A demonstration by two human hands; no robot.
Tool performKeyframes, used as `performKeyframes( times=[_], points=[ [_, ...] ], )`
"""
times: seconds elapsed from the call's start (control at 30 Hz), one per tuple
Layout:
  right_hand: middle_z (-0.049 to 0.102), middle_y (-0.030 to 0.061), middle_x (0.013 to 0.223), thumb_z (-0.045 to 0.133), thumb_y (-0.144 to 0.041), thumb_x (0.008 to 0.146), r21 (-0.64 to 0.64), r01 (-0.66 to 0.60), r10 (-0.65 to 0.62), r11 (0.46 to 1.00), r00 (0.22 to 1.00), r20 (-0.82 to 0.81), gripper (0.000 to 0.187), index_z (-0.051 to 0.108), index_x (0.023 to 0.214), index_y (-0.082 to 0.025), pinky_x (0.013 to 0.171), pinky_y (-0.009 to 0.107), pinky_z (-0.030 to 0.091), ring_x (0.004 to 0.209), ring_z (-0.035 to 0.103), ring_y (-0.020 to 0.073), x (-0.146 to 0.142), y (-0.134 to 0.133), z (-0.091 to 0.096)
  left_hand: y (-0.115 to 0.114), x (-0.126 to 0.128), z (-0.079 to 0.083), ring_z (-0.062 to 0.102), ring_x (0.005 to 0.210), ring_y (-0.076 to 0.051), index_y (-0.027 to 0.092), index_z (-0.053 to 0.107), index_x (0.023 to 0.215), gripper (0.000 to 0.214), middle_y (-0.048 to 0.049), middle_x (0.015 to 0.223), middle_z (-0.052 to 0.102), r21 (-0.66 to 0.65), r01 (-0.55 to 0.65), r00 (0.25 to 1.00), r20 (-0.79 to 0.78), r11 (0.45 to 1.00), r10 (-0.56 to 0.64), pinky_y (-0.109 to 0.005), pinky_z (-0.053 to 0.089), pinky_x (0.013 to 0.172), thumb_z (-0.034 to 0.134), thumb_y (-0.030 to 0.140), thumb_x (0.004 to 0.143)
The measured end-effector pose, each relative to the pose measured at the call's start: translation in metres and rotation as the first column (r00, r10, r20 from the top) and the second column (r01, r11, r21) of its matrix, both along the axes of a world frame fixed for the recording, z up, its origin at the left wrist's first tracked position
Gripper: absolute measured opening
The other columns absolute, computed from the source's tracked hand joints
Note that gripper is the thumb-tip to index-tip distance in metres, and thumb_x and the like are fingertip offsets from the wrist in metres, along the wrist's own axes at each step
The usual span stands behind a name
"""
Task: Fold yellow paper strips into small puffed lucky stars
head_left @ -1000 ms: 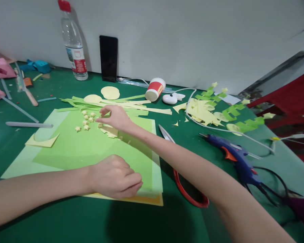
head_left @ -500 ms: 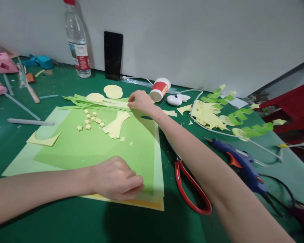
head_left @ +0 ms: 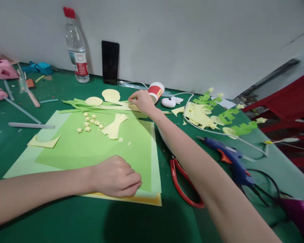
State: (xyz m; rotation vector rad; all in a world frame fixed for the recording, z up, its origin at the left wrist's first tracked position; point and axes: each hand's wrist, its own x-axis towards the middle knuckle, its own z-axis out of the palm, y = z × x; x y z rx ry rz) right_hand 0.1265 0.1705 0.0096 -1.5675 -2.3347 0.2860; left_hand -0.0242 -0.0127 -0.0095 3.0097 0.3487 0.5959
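Paper strips (head_left: 116, 107) lie bundled at the far edge of our green sheet (head_left: 96, 145), behind small folded stars (head_left: 87, 129). Our right hand (head_left: 143, 101) is over the strips, pinched nearly together; whether it grips one, we cannot tell. Our left hand (head_left: 118, 177) rests, curled into a fist, on the sheet.

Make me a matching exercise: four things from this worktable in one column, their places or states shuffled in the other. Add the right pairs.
Things
1. Right hand
2. Left hand
3. Black phone
4. Paper cup

Places and states
A. Upright against the pale wall
B. Curled, at the near side of the green sheet
C. Tipped over, with a red band
D. Thumb and fingers at the paper strips

Right pairs: 1-D, 2-B, 3-A, 4-C
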Motion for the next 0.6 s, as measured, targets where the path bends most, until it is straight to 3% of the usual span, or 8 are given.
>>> performKeyframes(
  times=[0.4,0.5,0.6],
  points=[
    [0.053,0.0077,0.111,0.048,-0.030,0.086,-0.040,0.047,-0.052,0.998,0.991,-0.123,0.029,0.051,0.111,-0.015,0.078,0.037,0.048,0.094,0.055,0.0176,0.003,-0.009,-0.012,0.000,0.000,-0.002,0.039,0.037,-0.008,0.016,0.046,0.056,0.029,0.0034,0.042,0.049,-0.022,0.001,1.000,0.010,1.000,0.000,-0.024,0.026,0.041,0.038,0.019,0.084],
    [0.053,0.0077,0.111,0.048,-0.030,0.086,-0.048,0.064,-0.073,0.997,0.972,-0.221,0.028,0.051,0.110,-0.015,0.078,0.037,0.048,0.094,0.055,0.0174,0.004,-0.010,-0.007,0.000,-0.001,-0.003,0.039,0.037,-0.008,0.016,0.047,0.057,0.028,0.0029,0.042,0.049,-0.052,0.000,1.000,0.012,0.999,0.000,-0.024,0.025,0.041,0.038,0.019,0.083],
    [0.053,0.0077,0.111,0.048,-0.030,0.086,-0.055,0.091,-0.104,0.994,0.930,-0.353,0.028,0.051,0.110,-0.015,0.079,0.038,0.047,0.094,0.055,0.0174,0.007,-0.014,0.010,0.000,-0.001,-0.003,0.038,0.037,-0.008,0.015,0.049,0.058,0.028,0.0027,0.042,0.049,-0.114,-0.007,1.000,0.020,0.993,0.009,-0.024,0.024,0.041,0.038,0.019,0.083]
  ],
)
